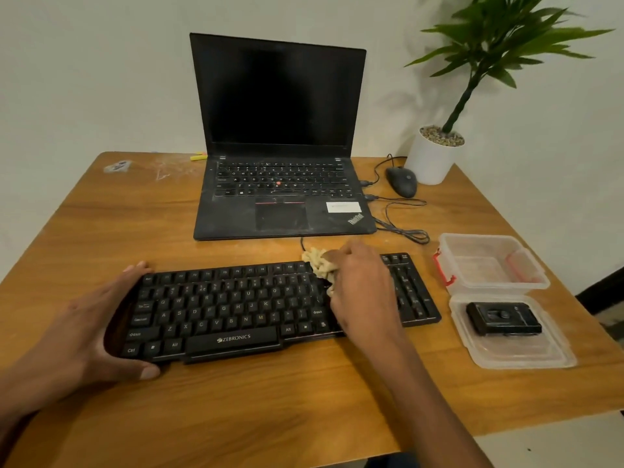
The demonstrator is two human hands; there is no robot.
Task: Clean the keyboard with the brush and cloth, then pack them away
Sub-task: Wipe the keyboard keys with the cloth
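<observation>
1. A black keyboard (236, 312) lies on a wooden table (270, 400), in front of the person. "ZEBRONICS" is printed in pale letters on its space bar.
2. Its long axis runs left to right, with the right end angled slightly away. The keys face up and the space bar row is nearest the person.
3. The left hand (84, 336) grips the keyboard's left end, fingers along the far edge and thumb on the near edge.
4. The right hand (361, 292) clutches a crumpled beige cloth (319, 265), pressing it onto the keys right of centre.
5. Behind the keyboard stands an open black laptop (280, 146) with a dark screen. "ThinkPad" is printed on its palm rest beside a white sticker whose text is too small to read.
6. To the right sit a clear plastic box (489, 261) with red clips and, nearer, its clear lid (513, 349) carrying a small black object (504, 319).
7. A black mouse (401, 182) and a potted plant (435, 157) sit at the far right.
</observation>
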